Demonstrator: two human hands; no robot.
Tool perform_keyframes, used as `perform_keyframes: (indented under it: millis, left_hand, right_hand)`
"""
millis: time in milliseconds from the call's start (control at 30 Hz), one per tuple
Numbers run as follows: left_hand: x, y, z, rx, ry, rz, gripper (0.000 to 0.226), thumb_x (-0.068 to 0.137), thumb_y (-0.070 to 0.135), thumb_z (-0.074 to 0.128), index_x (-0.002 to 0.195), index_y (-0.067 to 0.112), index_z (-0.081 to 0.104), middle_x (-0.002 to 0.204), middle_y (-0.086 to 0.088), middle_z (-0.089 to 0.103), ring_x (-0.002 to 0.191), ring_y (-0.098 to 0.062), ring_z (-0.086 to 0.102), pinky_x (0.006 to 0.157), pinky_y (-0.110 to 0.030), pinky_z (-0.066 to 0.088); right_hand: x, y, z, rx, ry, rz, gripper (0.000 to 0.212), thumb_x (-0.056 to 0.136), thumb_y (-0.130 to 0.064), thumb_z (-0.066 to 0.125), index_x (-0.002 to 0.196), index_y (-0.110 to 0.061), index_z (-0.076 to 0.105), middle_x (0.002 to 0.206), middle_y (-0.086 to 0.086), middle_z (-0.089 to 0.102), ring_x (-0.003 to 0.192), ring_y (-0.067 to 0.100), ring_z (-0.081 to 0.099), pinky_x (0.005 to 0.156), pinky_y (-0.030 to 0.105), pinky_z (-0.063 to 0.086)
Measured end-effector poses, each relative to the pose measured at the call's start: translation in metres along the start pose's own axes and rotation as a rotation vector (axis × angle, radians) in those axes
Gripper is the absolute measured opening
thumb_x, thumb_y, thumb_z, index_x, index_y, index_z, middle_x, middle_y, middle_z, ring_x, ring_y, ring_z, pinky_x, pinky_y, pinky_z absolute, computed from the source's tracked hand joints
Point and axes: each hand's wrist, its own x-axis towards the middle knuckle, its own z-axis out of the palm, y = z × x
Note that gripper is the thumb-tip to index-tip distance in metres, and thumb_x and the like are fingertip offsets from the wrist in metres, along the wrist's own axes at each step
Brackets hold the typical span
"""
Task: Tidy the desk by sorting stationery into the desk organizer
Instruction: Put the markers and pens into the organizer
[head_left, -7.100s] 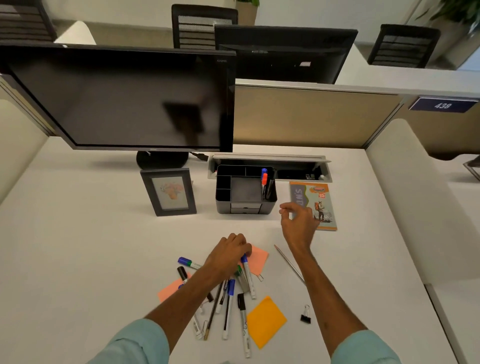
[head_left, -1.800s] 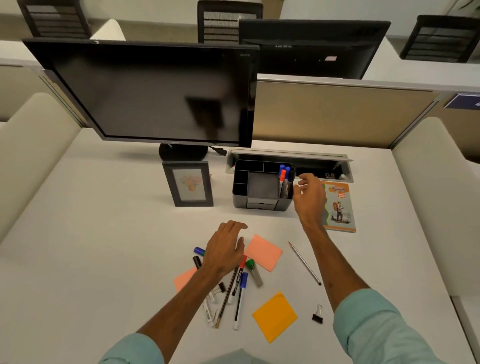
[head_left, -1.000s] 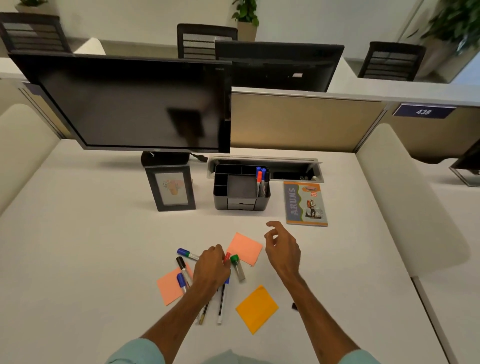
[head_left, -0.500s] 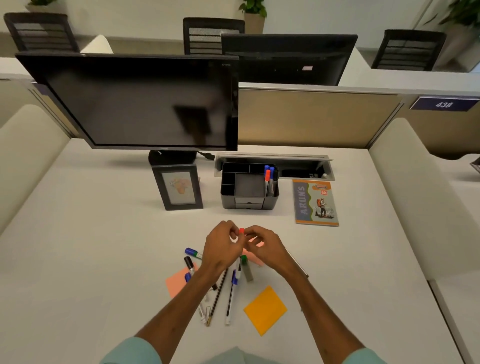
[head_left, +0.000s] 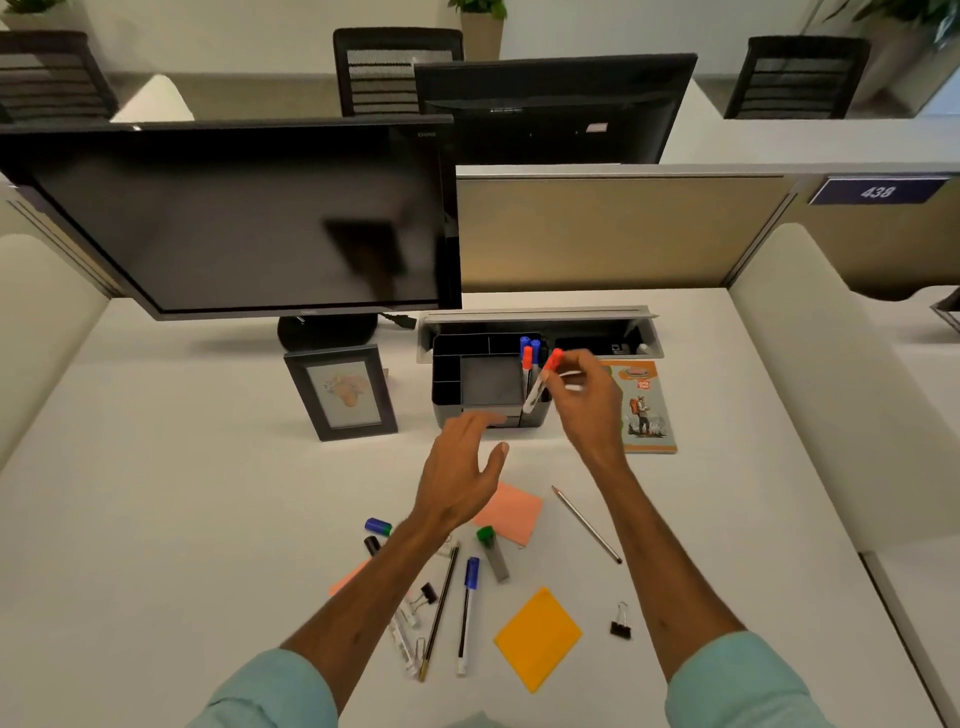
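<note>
Our left forearm covers much of the loose pile at six o'clock. A second salmon paper pad (head_left: 347, 578) shows only a corner from under it, and a blue-capped marker (head_left: 378, 526) and a black-capped marker (head_left: 372, 544) show little beyond their caps. A white streak by our right fingers is too blurred to name.

Our right hand (head_left: 587, 400) pinches a white marker with a red cap (head_left: 543, 382) between thumb and fingertips. The cap is up and the barrel tilted, its lower end at the front right corner of the black plastic desk organizer (head_left: 470, 382). We cannot tell whether the tip is inside a compartment. Blue- and red-capped pens (head_left: 527, 353) stand in the rear right compartment. Our left hand (head_left: 462, 467) hovers just before the organizer's front, fingers straight and spread, holding nothing.

On the white desk (head_left: 182, 493), a salmon sticky pad (head_left: 511, 512) lies at the left hand's five o'clock, with a green-capped grey marker (head_left: 491, 551) just beside it. Nearer us lie a blue-capped white pen (head_left: 467, 608), a black-and-gold pencil (head_left: 439, 613) and an orange sticky pad (head_left: 537, 636), with a black binder clip (head_left: 620, 626) at the pad's three o'clock. A grey pencil (head_left: 587, 525) lies apart at four o'clock.

An illustrated notebook (head_left: 647, 410), partly behind our right hand, sits at the organizer's three o'clock and a dark picture frame (head_left: 343, 389) at its nine. Behind stand a black monitor (head_left: 234, 218) and a beige partition (head_left: 613, 234) bearing a blue plate (head_left: 878, 191) reading 438. Black mesh chairs (head_left: 397, 67) stand beyond.
</note>
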Motion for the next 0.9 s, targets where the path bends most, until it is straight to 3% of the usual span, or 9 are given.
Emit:
perform_keyframes:
  millis: [100, 267, 433, 633, 800, 900]
  left_hand:
    - [-0.003, -0.012, 0.009, 0.015, -0.035, -0.006, 0.04, 0.104, 0.038, 0.056, 0.142, 0.026, 0.052, 0.143, 0.007, 0.055, 0.13, -0.011, 0.046, 0.109, -0.03, 0.041]
    - [-0.01, -0.027, 0.017, -0.019, -0.054, -0.012, 0.036, 0.102, 0.031, 0.058, 0.138, 0.031, 0.054, 0.139, 0.011, 0.056, 0.127, -0.008, 0.049, 0.106, -0.03, 0.044]
    - [-0.016, -0.044, 0.019, -0.004, -0.1, -0.036, 0.034, 0.101, 0.032, 0.057, 0.135, 0.034, 0.053, 0.137, 0.012, 0.055, 0.125, -0.009, 0.049, 0.104, -0.034, 0.048]
    - [-0.025, -0.056, 0.018, -0.001, -0.104, -0.054, 0.033, 0.101, 0.029, 0.057, 0.133, 0.033, 0.054, 0.137, 0.011, 0.055, 0.124, -0.009, 0.049, 0.103, -0.033, 0.048]
    - [-0.029, -0.055, 0.02, 0.014, -0.121, -0.068, 0.032, 0.101, 0.029, 0.057, 0.133, 0.033, 0.054, 0.138, 0.01, 0.055, 0.126, -0.01, 0.049, 0.103, -0.031, 0.047]
    - [-0.034, -0.053, 0.021, 0.024, -0.14, -0.08, 0.033, 0.101, 0.028, 0.056, 0.134, 0.032, 0.055, 0.139, 0.009, 0.055, 0.127, -0.01, 0.049, 0.104, -0.03, 0.045]
  right_hand:
    - [0.028, 0.001, 0.0, 0.002, 0.091, 0.006, 0.017, 0.093, -0.019, 0.076, 0.109, -0.016, 0.069, 0.101, -0.003, 0.07, 0.088, 0.004, 0.068, 0.069, 0.008, 0.051]
    - [0.047, 0.018, 0.023, -0.164, 0.046, 0.052, 0.017, 0.095, -0.02, 0.075, 0.11, -0.015, 0.069, 0.104, 0.001, 0.071, 0.088, 0.01, 0.069, 0.071, 0.019, 0.057]
    - [0.044, 0.039, 0.049, -0.255, 0.008, 0.089, 0.015, 0.093, -0.02, 0.077, 0.106, -0.015, 0.07, 0.1, 0.003, 0.072, 0.085, 0.017, 0.07, 0.072, 0.043, 0.064]
    - [0.039, 0.043, 0.057, -0.28, 0.049, 0.098, 0.018, 0.09, -0.021, 0.08, 0.103, -0.018, 0.068, 0.098, 0.0, 0.07, 0.082, 0.014, 0.069, 0.069, 0.04, 0.064]
    - [0.032, 0.038, 0.053, -0.241, 0.089, 0.082, 0.017, 0.091, -0.009, 0.077, 0.105, -0.014, 0.067, 0.102, 0.004, 0.07, 0.085, 0.016, 0.068, 0.069, 0.04, 0.064]
    - [0.022, 0.033, 0.046, -0.22, 0.117, 0.068, 0.015, 0.093, -0.004, 0.073, 0.105, -0.011, 0.069, 0.098, 0.001, 0.068, 0.084, 0.016, 0.066, 0.07, 0.034, 0.063]
